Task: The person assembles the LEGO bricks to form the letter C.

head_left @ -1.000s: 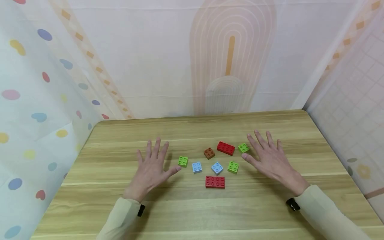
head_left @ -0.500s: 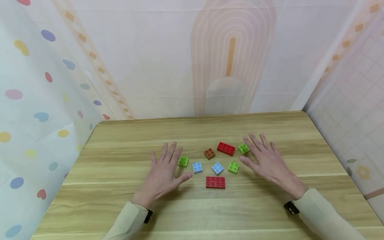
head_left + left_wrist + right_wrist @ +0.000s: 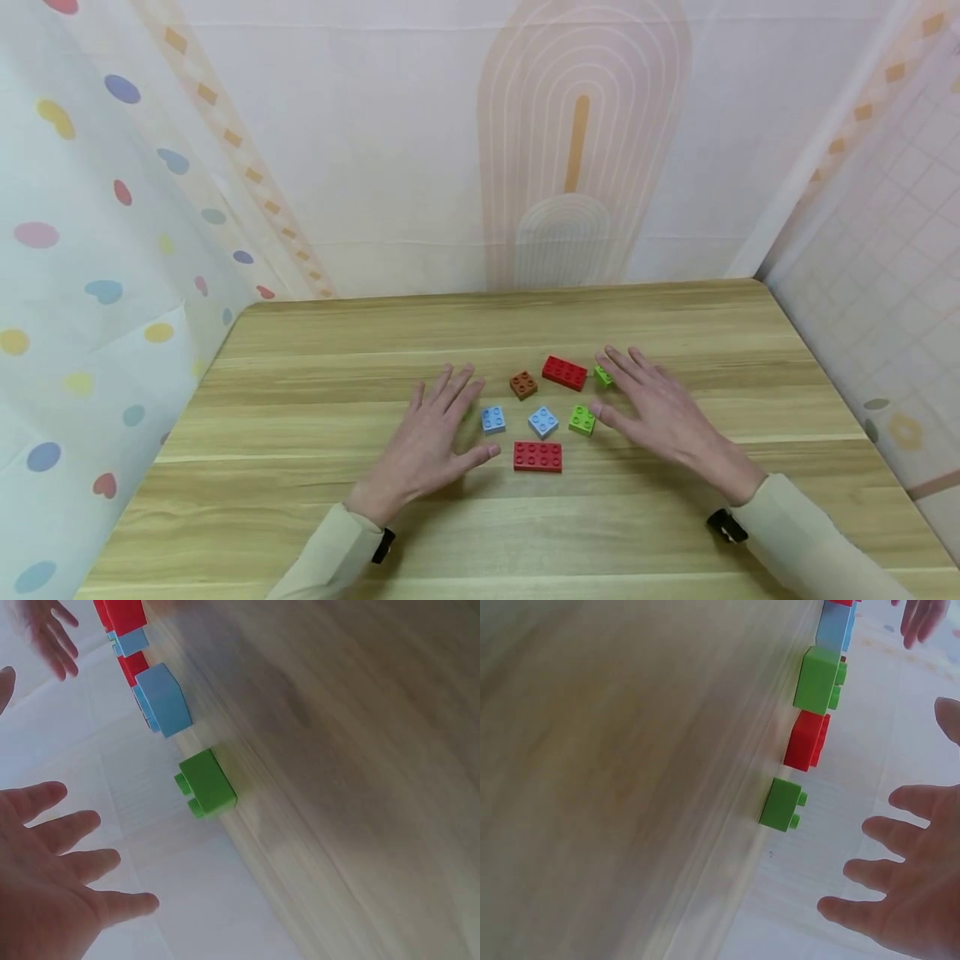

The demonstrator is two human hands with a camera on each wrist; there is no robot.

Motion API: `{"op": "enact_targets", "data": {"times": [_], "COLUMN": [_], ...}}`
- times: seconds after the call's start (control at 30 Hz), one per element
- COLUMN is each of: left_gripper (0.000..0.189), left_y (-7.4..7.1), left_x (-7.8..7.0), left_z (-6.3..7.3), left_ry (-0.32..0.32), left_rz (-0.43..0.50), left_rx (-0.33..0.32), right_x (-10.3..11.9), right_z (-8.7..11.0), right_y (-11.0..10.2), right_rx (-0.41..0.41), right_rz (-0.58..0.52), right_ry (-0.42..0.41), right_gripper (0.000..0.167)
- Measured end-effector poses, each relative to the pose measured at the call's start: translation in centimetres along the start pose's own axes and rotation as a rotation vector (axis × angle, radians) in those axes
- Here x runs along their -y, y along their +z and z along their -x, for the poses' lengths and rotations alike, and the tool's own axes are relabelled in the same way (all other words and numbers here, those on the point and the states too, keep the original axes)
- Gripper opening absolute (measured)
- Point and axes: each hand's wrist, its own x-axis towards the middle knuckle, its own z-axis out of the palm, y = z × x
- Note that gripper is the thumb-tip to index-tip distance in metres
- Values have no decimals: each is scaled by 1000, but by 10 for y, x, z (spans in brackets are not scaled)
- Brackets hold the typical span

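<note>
My left hand (image 3: 420, 446) hovers palm down with spread, straight fingers at the left of a group of toy building bricks. It hides a green brick (image 3: 208, 784) from the head view; the left wrist view shows that brick apart from the fingers. Beside the fingertips lies a light blue brick (image 3: 492, 420). My right hand (image 3: 667, 422), fingers also extended, hovers at the group's right. It partly covers a far green brick (image 3: 603, 377), and its thumb is close to another green brick (image 3: 582, 420). Neither hand holds anything.
Between the hands lie a second light blue brick (image 3: 543, 422), a brown brick (image 3: 523, 385), a long red brick (image 3: 537, 457) in front and another long red brick (image 3: 565, 372) behind. Patterned cloth (image 3: 390, 167) hangs along the back and sides of the wooden table (image 3: 480, 542).
My left hand has moved right, over the left green brick. My right hand has shifted slightly left and partly covers the far green brick. The bricks have stayed in place.
</note>
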Motion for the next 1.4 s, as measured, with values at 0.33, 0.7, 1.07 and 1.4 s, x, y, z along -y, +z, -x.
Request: {"op": "enact_targets", "data": {"times": [0.33,0.7,1.07,1.4], "left_gripper": [82,69,62,56], "left_y": [5,13,19,25], "left_x": [-7,-20,-25,-30], "left_z": [-5,-11,-17,-23], "left_ry": [85,83,96,77], "left_rz": [27,151,217,267], "left_rx": [26,99,206,307], "right_x": [4,8,3,3], "right_z": [1,0,-11,-17], "right_y": [4,5,10,15], "right_rx": [19,114,200,215], "right_rz": [-50,-216,-252,-214], "right_ry": [-45,-36,-35,-60], "right_gripper": [77,78,79,61]}}
